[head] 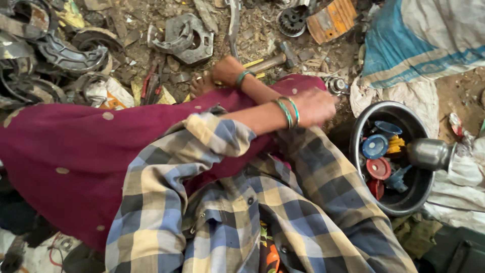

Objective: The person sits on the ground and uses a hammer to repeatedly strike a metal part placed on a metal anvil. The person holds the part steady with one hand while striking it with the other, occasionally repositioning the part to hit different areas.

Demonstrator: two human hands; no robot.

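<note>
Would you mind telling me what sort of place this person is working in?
Probably a scrap-sorting yard, on bare ground. Rusty metal parts and a gear litter the dirt, a hammer lies nearby, and a basin holds sorted plastic pieces.

**What we cannot see well**

The left hand [314,107] is blurry, so its fingers are hard to make out. The right hand [228,70] hides part of the hammer [273,59] handle. The orange grate [332,20] and white sack [429,35] run off the top edge.
</note>
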